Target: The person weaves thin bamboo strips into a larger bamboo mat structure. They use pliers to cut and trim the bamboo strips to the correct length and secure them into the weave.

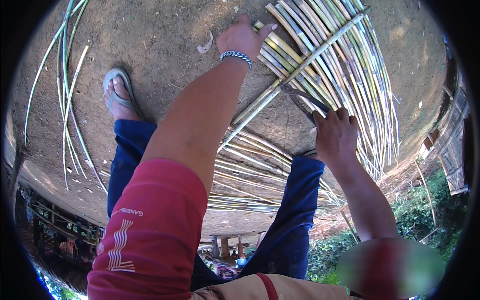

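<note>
Left hand (243, 36) lies flat, fingers spread, pressing the far-left edge of the bamboo strip mat (345, 65) on the dirt ground (165, 45). Right hand (336, 136) is fisted around pliers (300, 100), their tip at the diagonal crosspiece (300, 62), probably gripping wire. Loose strips (67, 100) lie far left.

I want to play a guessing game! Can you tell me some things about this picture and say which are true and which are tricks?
1. The left hand presses on the bamboo mat. True.
2. The right hand holds a hammer. False: it holds pliers.
3. The left wrist wears a bracelet. True.
4. The foot is in a boot. False: it wears a flip-flop.
5. Loose bamboo strips lie on the dirt at the left. True.
</note>
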Motion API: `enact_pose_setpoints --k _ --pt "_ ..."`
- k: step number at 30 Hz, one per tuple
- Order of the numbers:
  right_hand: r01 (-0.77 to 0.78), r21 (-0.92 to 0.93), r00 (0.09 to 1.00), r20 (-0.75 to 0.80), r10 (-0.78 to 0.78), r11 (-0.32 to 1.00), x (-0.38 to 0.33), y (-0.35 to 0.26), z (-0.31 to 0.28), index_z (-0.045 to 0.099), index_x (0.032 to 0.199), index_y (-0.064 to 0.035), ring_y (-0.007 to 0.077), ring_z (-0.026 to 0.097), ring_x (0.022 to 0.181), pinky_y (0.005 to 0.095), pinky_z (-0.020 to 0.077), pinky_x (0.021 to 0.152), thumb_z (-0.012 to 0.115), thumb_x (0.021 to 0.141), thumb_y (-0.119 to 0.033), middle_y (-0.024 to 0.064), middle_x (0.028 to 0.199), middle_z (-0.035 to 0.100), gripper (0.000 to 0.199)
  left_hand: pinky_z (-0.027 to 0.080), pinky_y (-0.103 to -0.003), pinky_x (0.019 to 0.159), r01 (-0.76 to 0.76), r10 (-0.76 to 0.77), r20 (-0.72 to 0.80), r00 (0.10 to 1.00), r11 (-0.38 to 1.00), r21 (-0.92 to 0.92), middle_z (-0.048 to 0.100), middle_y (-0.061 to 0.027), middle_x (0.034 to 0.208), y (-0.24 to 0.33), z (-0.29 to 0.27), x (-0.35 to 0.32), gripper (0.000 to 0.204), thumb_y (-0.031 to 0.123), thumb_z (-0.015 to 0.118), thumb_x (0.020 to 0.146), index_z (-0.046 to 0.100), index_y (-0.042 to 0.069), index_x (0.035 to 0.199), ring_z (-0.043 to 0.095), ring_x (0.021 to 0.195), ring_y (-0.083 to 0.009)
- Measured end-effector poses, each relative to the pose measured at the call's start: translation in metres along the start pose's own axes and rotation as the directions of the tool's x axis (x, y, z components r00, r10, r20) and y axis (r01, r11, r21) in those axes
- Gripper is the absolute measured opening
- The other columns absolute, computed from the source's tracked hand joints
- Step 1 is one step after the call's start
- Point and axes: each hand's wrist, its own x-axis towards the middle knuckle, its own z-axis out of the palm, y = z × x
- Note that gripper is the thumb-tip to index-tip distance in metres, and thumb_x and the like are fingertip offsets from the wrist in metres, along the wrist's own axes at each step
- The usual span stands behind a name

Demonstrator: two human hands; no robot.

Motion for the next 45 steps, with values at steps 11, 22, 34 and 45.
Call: enact_pose_setpoints --k 11,22,34,45 --pt "0.137 0.04 0.988 -0.078 -0.133 0.99 0.015 0.042 0.004 0.074 0.115 -0.0161 0.027 0.067 0.091 0.0396 0.0571 0.077 0.06 0.09 -0.011 0.0061 0.092 0.07 0.029 0.059 -0.048 0.075 -0.021 0.022 0.014 1.0 0.997 -0.08 0.073 -0.024 0.095 0.0 -0.004 -0.001 0.081 0.076 0.057 0.088 0.062 0.0 0.118 0.074 0.088 -0.037" --pt "0.153 0.201 0.984 0.058 -0.167 0.968 0.033 0.068 0.007 0.074 0.111 -0.0114 0.0352 0.066 0.093 0.0464 0.0533 0.084 0.069 0.082 -0.008 0.0141 0.096 0.071 0.03 0.056 -0.047 0.091 -0.024 0.021 -0.017 1.0 0.98 -0.198 0.067 -0.0302 0.113 -0.004 -0.014 -0.027 0.067 0.048 0.07 0.091 0.052 -0.004 0.128 0.068 0.107 -0.0379" --pt "0.23 0.335 0.948 0.136 -0.289 0.914 0.073 0.109 0.013 0.073 0.107 -0.0094 0.0364 0.067 0.094 0.046 0.0525 0.087 0.069 0.077 -0.005 0.0141 0.095 0.07 0.03 0.043 -0.051 0.099 0.01 0.033 0.116 0.993 0.936 -0.351 0.058 -0.0171 0.119 0.003 0.096 -0.15 0.042 0.025 0.069 0.092 0.06 0.003 0.126 0.053 0.117 -0.0358" --pt "0.227 0.458 0.916 0.199 -0.349 0.859 0.108 0.13 0.008 0.074 0.106 -0.0041 0.0349 0.069 0.091 0.043 0.0529 0.086 0.069 0.077 0.002 0.0179 0.095 0.071 0.03 0.039 -0.049 0.095 -0.077 0.068 -0.086 0.994 0.991 -0.106 0.061 -0.0118 0.112 0.016 0.117 -0.154 0.032 0.029 0.056 0.095 0.064 0.008 0.118 0.056 0.107 -0.0305"
